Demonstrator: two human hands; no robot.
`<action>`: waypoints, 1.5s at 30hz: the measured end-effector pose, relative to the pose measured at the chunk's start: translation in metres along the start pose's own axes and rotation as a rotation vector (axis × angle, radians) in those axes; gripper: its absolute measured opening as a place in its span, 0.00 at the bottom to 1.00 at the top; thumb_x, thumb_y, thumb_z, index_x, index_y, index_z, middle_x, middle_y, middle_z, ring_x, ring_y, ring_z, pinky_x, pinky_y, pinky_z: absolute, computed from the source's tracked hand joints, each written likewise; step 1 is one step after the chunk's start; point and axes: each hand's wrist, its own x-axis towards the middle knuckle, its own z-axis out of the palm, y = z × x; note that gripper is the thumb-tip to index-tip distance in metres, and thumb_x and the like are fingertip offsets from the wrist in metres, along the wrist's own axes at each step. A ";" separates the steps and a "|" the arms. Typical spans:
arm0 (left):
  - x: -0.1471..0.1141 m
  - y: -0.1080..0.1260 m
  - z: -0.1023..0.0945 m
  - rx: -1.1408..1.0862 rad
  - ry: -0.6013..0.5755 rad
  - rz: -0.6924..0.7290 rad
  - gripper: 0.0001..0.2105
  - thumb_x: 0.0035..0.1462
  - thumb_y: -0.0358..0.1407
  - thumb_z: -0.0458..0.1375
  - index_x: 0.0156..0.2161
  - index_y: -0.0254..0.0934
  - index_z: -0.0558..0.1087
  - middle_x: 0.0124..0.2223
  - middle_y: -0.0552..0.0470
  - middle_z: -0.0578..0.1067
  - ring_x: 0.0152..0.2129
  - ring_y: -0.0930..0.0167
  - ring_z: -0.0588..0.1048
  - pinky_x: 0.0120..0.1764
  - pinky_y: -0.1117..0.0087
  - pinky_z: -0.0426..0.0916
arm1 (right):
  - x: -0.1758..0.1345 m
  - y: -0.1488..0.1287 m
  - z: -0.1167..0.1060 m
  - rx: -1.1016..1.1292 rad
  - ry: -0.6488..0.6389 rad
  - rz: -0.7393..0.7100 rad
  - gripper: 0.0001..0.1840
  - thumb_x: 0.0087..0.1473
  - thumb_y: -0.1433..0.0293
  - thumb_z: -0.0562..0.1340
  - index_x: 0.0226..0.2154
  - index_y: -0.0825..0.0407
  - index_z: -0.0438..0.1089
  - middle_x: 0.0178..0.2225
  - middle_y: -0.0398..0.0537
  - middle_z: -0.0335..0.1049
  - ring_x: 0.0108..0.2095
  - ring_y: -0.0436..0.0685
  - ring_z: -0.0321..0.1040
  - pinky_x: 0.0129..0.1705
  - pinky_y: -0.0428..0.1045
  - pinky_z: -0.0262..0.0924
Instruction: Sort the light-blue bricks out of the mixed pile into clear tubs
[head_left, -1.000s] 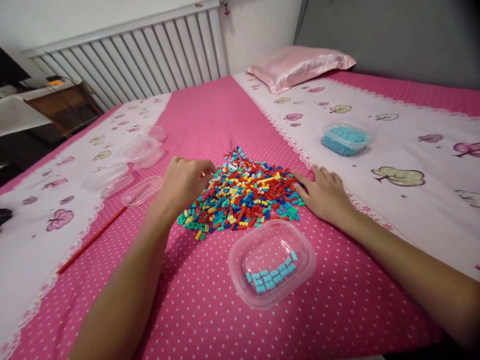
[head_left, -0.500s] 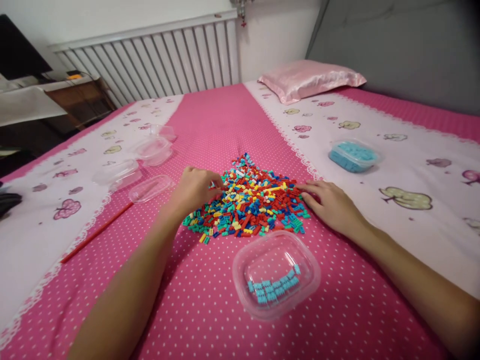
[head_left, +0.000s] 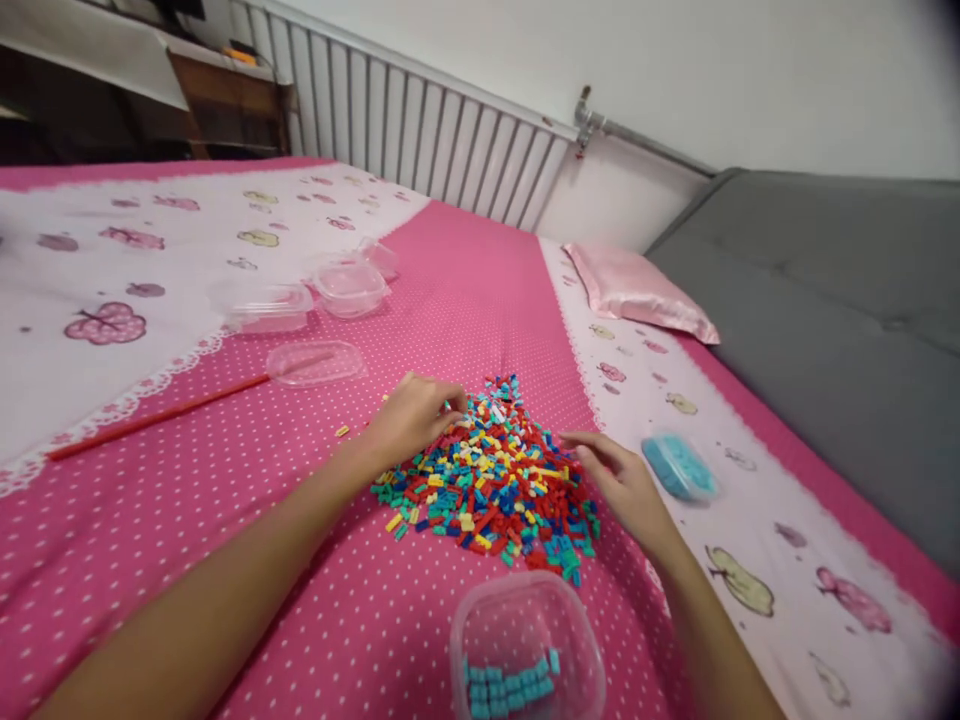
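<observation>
A loose heap of small toy building bricks [head_left: 487,475] in red, yellow, blue, green and white lies on the pink dotted bedspread [head_left: 315,600]. At the heap's left upper side is my left hand [head_left: 420,415], its fingers curled down and closed at the bricks; what lies between the fingertips is hidden. My right hand [head_left: 622,485] rests along the right edge, fingers stretched out and thumb apart, touching the bricks there. Nearer to me stands a clear plastic tub [head_left: 525,600] with light-blue bricks [head_left: 510,690] in rows, cut off by the lower frame edge.
Right of my right hand sits a clear tub of blue pieces [head_left: 679,467]. Several clear containers [head_left: 349,288] and a clear lid [head_left: 315,362] lie to the left, beside a red stick [head_left: 157,415]. A pink pillow [head_left: 637,290] lies farther back by the grey headboard [head_left: 825,300].
The view has tilted and turned right, so everything sits differently in the picture. Both hands stay at the heap. A yellow brick now shows apart from the heap, left of my left hand.
</observation>
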 end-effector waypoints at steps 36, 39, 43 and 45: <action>0.015 -0.008 0.003 0.491 -0.183 -0.223 0.06 0.56 0.31 0.57 0.35 0.37 0.78 0.37 0.47 0.81 0.39 0.62 0.77 0.47 0.61 0.61 | 0.003 -0.003 0.038 -0.060 0.041 -0.166 0.12 0.63 0.61 0.59 0.38 0.46 0.77 0.38 0.47 0.76 0.40 0.59 0.73 0.43 0.54 0.65; 0.013 -0.011 0.001 0.464 -0.225 -0.195 0.06 0.55 0.31 0.61 0.38 0.40 0.78 0.37 0.51 0.82 0.37 0.63 0.77 0.48 0.61 0.59 | 0.001 -0.006 0.042 -0.043 0.002 -0.154 0.11 0.63 0.61 0.59 0.39 0.46 0.77 0.39 0.47 0.76 0.39 0.59 0.73 0.43 0.54 0.65; 0.012 -0.015 0.007 0.426 -0.250 -0.161 0.09 0.53 0.29 0.62 0.39 0.41 0.79 0.37 0.52 0.82 0.38 0.64 0.77 0.50 0.60 0.56 | -0.001 -0.008 0.046 -0.043 -0.025 -0.178 0.10 0.63 0.63 0.60 0.38 0.45 0.77 0.38 0.46 0.76 0.39 0.57 0.73 0.42 0.53 0.65; 0.013 -0.015 0.010 0.416 -0.244 -0.153 0.09 0.53 0.27 0.60 0.36 0.40 0.79 0.35 0.51 0.82 0.38 0.63 0.76 0.50 0.59 0.55 | -0.001 -0.009 0.046 -0.042 -0.029 -0.183 0.10 0.63 0.63 0.60 0.38 0.45 0.77 0.38 0.45 0.76 0.39 0.57 0.73 0.42 0.52 0.65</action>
